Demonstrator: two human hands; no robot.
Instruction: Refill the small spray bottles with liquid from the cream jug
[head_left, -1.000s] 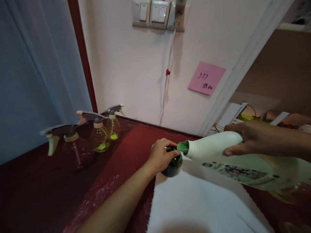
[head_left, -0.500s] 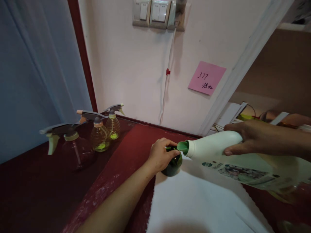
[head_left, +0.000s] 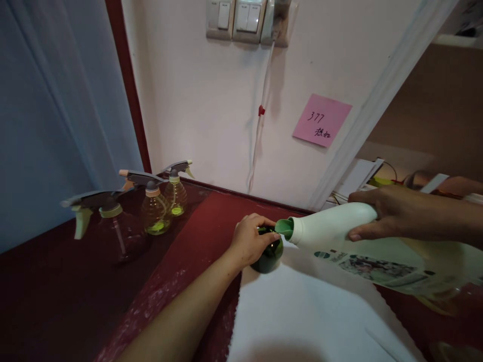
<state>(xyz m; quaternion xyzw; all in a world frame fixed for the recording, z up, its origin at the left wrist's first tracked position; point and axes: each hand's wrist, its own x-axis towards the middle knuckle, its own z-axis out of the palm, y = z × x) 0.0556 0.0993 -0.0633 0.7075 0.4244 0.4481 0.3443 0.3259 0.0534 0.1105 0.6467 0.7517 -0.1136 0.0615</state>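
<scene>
With my left hand [head_left: 252, 240] I grip the top of a small, round dark green bottle [head_left: 268, 260], thumb and fingers around its neck. It stands upright at the far edge of a white paper towel [head_left: 302, 311]. My right hand [head_left: 381, 213] is closed on a large pale green jug [head_left: 332, 229], tipped on its side with a printed label. The jug's green pouring spout [head_left: 284, 229] is right at the bottle's mouth, beside my left thumb. Whether liquid is flowing cannot be seen.
Three clear spray bottles stand at the left: a near one [head_left: 121, 234], a middle one [head_left: 155, 213] and a far one [head_left: 175, 197]. A white cord [head_left: 260, 136] hangs down the wall near a pink note [head_left: 322, 120]. Shelves [head_left: 426, 120] are at the right.
</scene>
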